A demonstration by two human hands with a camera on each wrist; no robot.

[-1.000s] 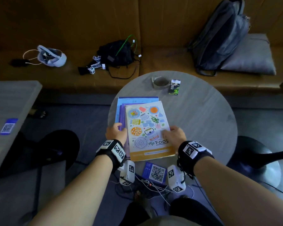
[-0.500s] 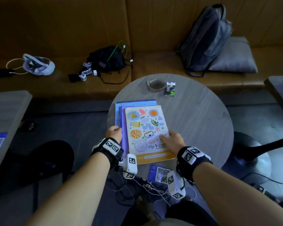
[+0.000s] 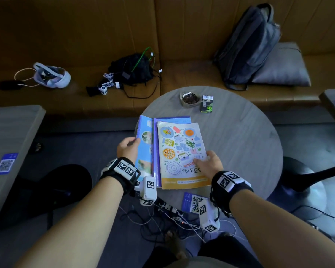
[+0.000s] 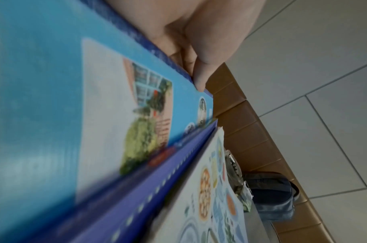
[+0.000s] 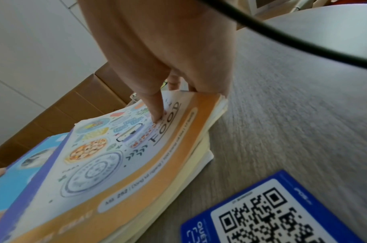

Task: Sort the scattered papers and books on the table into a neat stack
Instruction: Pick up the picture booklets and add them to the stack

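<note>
Three books show on the round counter, perhaps more beneath. Left hand fingers clamp the tilted blue book; right hand fingers grip the food book above the purple book.

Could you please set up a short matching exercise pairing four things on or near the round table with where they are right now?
Things:
1. FOOD book
2. light blue book
3. QR card
4. backpack

Places:
A. on the bench, against a cushion
B. tilted up in the left hand
C. near table edge, beside the stack
D. top of stack, under the right hand

Pairs: 1-D, 2-B, 3-C, 4-A
</note>
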